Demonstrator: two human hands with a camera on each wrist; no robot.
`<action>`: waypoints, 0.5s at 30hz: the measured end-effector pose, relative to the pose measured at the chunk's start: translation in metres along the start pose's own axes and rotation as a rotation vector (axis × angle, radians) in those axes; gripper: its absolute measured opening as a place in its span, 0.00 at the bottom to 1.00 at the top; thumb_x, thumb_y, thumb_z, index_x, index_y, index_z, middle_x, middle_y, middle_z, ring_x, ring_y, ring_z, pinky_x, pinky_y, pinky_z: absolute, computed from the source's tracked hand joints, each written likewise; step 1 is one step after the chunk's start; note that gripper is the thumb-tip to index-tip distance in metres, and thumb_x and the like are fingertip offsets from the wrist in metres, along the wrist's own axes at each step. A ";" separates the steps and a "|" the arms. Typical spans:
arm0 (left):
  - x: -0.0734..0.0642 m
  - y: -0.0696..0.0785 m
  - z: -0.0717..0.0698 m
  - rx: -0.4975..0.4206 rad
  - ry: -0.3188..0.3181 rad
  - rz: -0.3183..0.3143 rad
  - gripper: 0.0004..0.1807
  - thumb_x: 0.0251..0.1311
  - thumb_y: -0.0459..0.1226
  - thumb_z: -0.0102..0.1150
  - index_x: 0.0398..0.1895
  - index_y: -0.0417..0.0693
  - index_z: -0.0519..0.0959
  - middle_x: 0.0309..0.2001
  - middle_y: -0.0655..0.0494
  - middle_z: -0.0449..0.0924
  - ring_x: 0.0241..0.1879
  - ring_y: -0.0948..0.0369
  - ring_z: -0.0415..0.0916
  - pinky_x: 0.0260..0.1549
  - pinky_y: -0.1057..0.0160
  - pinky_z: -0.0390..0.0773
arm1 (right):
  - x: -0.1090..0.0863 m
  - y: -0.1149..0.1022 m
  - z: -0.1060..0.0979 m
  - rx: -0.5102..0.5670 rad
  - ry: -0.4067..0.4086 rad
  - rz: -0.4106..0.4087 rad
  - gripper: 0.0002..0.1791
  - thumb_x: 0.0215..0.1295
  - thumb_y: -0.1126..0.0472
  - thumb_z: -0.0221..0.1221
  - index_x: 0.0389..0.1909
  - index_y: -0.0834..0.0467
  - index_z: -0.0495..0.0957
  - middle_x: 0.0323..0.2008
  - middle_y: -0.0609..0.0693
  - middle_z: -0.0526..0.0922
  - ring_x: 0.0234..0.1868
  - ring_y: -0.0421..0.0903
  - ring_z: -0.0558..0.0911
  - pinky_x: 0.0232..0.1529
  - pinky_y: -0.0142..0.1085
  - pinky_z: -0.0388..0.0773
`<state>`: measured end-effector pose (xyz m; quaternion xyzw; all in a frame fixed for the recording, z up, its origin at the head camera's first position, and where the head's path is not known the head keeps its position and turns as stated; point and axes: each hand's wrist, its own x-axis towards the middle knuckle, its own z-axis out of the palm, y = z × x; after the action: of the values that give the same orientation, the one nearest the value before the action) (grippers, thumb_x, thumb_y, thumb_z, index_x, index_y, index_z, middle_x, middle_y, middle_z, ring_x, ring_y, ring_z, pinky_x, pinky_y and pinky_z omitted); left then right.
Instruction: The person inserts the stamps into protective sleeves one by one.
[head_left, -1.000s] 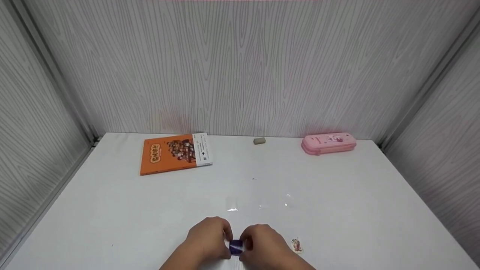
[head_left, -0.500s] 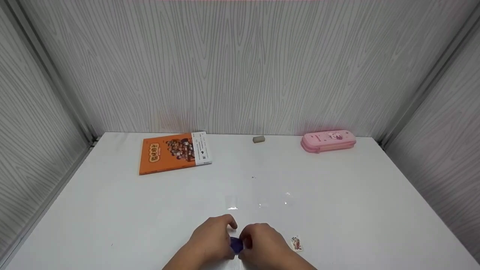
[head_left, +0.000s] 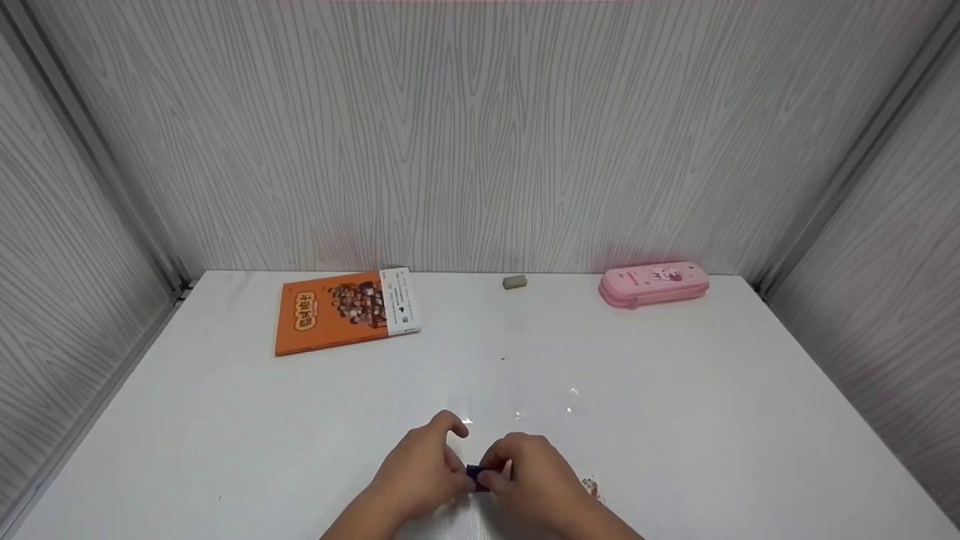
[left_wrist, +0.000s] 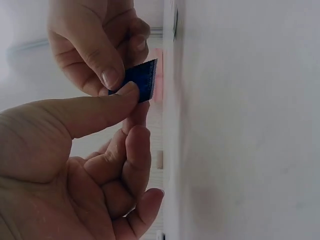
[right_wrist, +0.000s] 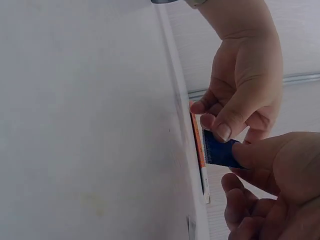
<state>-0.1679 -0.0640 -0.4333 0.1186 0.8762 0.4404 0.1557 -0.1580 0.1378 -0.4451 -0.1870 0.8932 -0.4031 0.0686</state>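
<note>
A small dark blue packet (head_left: 473, 475) with a serrated edge is held just above the white table at the front middle. My left hand (head_left: 420, 469) pinches one side between thumb and finger, its index finger raised clear in the head view. From the other side my right hand (head_left: 538, 480) pinches it the same way. The left wrist view shows the flat, shiny face of the packet (left_wrist: 146, 80), partly covered by both thumbs. In the right wrist view the serrated end of the packet (right_wrist: 216, 151) points toward the tabletop.
Beside the right wrist lies a small white card with a red print (head_left: 592, 489). An orange book (head_left: 330, 315) is at the back left, a grey-brown eraser-like block (head_left: 514, 282) at the back middle, a pink pencil case (head_left: 654, 285) at the back right. Shiny clear scraps (head_left: 571, 401) lie ahead.
Both hands have shifted slightly up and away from the front edge with the packet. The packet has turned, and the left index finger has lifted off it.
</note>
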 end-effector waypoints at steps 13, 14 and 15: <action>0.027 -0.006 -0.016 0.181 0.233 -0.176 0.23 0.67 0.45 0.71 0.58 0.40 0.82 0.37 0.56 0.85 0.35 0.58 0.80 0.37 0.53 0.81 | 0.004 -0.004 -0.021 0.098 0.094 0.132 0.06 0.66 0.65 0.71 0.33 0.50 0.88 0.30 0.40 0.83 0.29 0.43 0.76 0.25 0.31 0.74; 0.032 -0.005 -0.017 0.199 0.241 -0.189 0.24 0.67 0.47 0.71 0.58 0.39 0.82 0.39 0.53 0.86 0.38 0.56 0.81 0.40 0.51 0.82 | 0.004 -0.004 -0.023 0.109 0.104 0.131 0.06 0.66 0.66 0.70 0.33 0.51 0.88 0.30 0.41 0.83 0.29 0.43 0.76 0.25 0.31 0.74; 0.037 -0.005 -0.018 0.210 0.245 -0.202 0.26 0.67 0.48 0.70 0.57 0.38 0.82 0.42 0.50 0.87 0.41 0.53 0.83 0.43 0.48 0.83 | 0.004 -0.003 -0.025 0.118 0.119 0.124 0.06 0.66 0.67 0.70 0.33 0.52 0.88 0.30 0.42 0.84 0.29 0.43 0.76 0.25 0.31 0.74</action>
<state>-0.2092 -0.0670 -0.4335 -0.0090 0.9372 0.3398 0.0778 -0.1674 0.1522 -0.4260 -0.1028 0.8803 -0.4604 0.0513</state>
